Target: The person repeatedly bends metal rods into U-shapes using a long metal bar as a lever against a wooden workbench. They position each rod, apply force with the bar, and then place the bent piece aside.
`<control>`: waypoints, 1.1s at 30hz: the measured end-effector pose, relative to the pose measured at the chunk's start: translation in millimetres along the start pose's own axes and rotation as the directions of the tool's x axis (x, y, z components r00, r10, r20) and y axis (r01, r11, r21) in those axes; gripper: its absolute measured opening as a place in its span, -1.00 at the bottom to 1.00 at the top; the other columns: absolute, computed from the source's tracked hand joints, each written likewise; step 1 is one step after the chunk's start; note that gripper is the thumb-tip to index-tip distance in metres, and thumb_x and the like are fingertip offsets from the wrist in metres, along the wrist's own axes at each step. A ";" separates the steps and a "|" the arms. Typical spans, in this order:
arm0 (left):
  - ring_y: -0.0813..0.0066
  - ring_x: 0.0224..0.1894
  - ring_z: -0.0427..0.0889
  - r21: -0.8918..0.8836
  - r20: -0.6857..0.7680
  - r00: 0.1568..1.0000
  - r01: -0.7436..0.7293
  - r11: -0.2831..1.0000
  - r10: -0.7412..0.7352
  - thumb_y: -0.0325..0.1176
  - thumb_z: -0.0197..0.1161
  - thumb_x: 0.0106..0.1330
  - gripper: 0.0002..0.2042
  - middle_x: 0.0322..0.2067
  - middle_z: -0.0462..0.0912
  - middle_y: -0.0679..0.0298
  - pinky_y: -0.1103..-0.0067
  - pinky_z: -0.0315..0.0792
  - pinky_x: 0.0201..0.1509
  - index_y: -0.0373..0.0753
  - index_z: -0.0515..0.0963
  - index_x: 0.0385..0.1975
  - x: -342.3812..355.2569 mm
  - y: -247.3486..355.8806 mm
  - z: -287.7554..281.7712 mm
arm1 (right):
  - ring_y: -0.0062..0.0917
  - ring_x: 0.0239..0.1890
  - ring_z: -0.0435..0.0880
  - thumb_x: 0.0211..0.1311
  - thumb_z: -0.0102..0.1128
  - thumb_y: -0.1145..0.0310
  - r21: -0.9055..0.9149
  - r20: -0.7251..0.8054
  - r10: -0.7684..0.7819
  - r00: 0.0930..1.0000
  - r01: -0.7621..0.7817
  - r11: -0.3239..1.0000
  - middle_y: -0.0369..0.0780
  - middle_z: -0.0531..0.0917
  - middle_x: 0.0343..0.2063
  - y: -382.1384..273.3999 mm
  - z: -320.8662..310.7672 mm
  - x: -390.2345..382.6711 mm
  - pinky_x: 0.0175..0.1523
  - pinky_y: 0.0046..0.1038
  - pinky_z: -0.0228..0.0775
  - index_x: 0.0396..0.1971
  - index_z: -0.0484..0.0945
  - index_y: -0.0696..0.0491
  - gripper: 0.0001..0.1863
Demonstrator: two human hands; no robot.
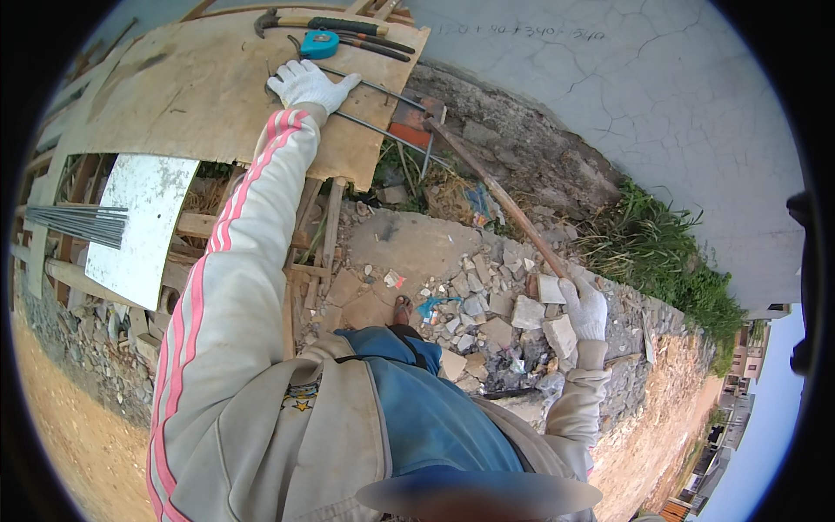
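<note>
My gloved left hand (306, 85) rests with fingers spread on the plywood board (209, 87), across thin steel rods (365, 123) that extend toward its right edge. My gloved right hand (583, 306) grips the lower end of a long brown bar (496, 191), whose upper end meets a steel rod beside the board. A teal tape measure (319, 44) lies just beyond my left hand, with a hammer (322, 23) and dark-handled tools (374, 48) near it.
A white panel (139, 235) carries a bundle of steel rods (78, 223) at the left, over timber framing. Rubble (529, 311) covers the ground around my sandalled foot (402, 311). A cracked wall (661, 113), with weeds (652, 244) along its base, bounds the right.
</note>
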State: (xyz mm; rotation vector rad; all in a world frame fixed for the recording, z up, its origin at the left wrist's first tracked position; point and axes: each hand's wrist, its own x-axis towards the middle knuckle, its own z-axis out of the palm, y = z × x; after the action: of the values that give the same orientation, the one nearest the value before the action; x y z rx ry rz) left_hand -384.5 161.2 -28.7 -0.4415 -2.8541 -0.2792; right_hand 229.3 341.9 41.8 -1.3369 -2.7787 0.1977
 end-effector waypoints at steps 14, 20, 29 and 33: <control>-0.05 0.53 0.25 -0.031 0.042 0.999 -0.001 1.000 0.003 0.67 0.16 0.12 0.18 0.42 0.41 -0.06 -0.04 -0.07 0.54 -0.37 0.40 0.44 1.3 -0.7 1.1 | 0.10 -0.20 0.70 0.45 0.22 -0.19 0.017 -0.028 -0.018 0.999 0.019 1.000 0.04 0.72 -0.34 -1.6 4.7 2.4 -0.11 0.00 0.51 -0.26 0.71 0.07 -0.46; -0.05 0.52 0.26 -0.030 0.044 0.999 -0.004 1.000 0.005 0.67 0.17 0.12 0.17 0.40 0.43 -0.06 -0.03 -0.04 0.52 -0.37 0.42 0.42 1.4 -1.2 -0.6 | 0.08 -0.18 0.71 0.45 0.22 -0.19 0.025 -0.020 -0.023 1.000 0.023 0.999 0.04 0.73 -0.31 2.9 10.6 5.5 -0.07 0.00 0.51 -0.25 0.72 0.08 -0.45; -0.06 0.51 0.27 -0.011 0.061 0.998 -0.010 1.000 0.011 0.69 0.13 0.12 0.19 0.41 0.42 -0.07 -0.04 -0.03 0.52 -0.38 0.40 0.43 2.8 -0.1 1.6 | 0.04 -0.09 0.71 0.44 0.24 -0.20 -0.011 -0.048 0.028 0.998 -0.029 1.000 0.06 0.73 -0.26 -8.7 15.0 -3.4 -0.01 -0.04 0.52 -0.25 0.73 0.07 -0.45; -0.09 0.50 0.27 -0.008 0.049 0.999 -0.018 1.000 0.018 0.71 0.10 0.12 0.20 0.41 0.41 -0.09 -0.06 -0.03 0.51 -0.38 0.39 0.44 4.1 -0.5 4.7 | 0.05 -0.27 0.73 0.42 0.25 -0.22 -0.053 -0.075 0.065 0.995 -0.069 0.996 0.01 0.73 -0.42 -18.8 17.6 -22.6 -0.12 -0.03 0.55 -0.27 0.73 0.01 -0.47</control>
State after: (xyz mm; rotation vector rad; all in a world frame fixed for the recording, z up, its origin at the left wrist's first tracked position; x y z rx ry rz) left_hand -389.4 162.9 -32.2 -0.4819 -2.8963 -0.2804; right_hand 227.0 310.9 27.2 -1.4209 -2.7010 0.0733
